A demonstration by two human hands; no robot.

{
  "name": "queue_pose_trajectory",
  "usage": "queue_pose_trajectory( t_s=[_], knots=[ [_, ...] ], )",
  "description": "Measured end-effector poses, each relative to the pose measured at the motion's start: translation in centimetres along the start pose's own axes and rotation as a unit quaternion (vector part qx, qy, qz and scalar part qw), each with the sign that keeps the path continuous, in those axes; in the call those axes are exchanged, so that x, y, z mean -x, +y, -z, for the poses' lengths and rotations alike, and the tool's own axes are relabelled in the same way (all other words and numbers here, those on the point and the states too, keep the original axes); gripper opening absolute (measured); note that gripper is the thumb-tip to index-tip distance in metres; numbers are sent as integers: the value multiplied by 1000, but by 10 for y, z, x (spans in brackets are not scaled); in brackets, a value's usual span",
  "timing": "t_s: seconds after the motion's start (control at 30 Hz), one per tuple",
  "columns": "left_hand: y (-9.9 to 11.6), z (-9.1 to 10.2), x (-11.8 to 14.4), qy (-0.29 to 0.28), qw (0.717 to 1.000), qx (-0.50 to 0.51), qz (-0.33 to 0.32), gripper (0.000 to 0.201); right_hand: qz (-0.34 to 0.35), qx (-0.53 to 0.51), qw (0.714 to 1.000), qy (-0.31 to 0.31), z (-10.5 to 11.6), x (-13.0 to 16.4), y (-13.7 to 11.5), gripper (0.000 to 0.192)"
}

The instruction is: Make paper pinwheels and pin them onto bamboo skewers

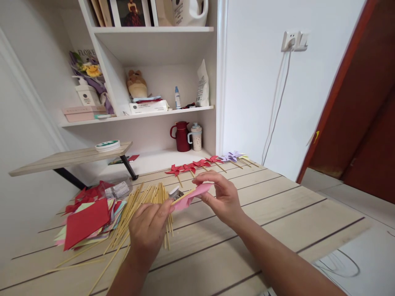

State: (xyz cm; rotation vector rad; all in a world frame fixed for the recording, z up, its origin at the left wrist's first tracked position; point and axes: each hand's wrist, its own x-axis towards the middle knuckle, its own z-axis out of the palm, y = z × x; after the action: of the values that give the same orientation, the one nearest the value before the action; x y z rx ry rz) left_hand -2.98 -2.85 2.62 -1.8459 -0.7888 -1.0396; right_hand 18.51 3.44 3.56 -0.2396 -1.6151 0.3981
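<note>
A piece of pink paper (194, 196) is held above the table between my two hands. Its left end is pinched by the thumb and fingers of my left hand (151, 226). The fingers of my right hand (220, 195) close on its right end. Along the paper's upper edge runs a thin yellowish strip, perhaps a stick; I cannot tell which. Just behind the paper sits a small open box (175, 193) with shiny bits inside, partly hidden. Many thin wooden sticks (138, 205) lie loose beside and beneath my left hand.
Left of the sticks, red paper (88, 222) tops a pile of coloured sheets. Red pinwheels (188, 167) and a lilac pinwheel (231, 156) lie along the table's far edge. A small raised wooden stand (70, 158) is at the left. A dark red jug (182, 137) stands behind.
</note>
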Motion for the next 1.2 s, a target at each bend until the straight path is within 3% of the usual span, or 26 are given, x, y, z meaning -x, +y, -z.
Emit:
queue_pose_trajectory(
  t_s=[0.23,0.63,1.2],
  knots=[
    [1,1,-1,-2,1000,16,16,26,30,40,999,-6,1,-3,2,44],
    [3,0,-2,-2,1000,20,9,24,36,12,999,-15,-1,-6,-3,8],
    [7,-2,1,-13,1000,-5,-22,21,3,35,999,-4,0,-5,-2,11]
  ],
)
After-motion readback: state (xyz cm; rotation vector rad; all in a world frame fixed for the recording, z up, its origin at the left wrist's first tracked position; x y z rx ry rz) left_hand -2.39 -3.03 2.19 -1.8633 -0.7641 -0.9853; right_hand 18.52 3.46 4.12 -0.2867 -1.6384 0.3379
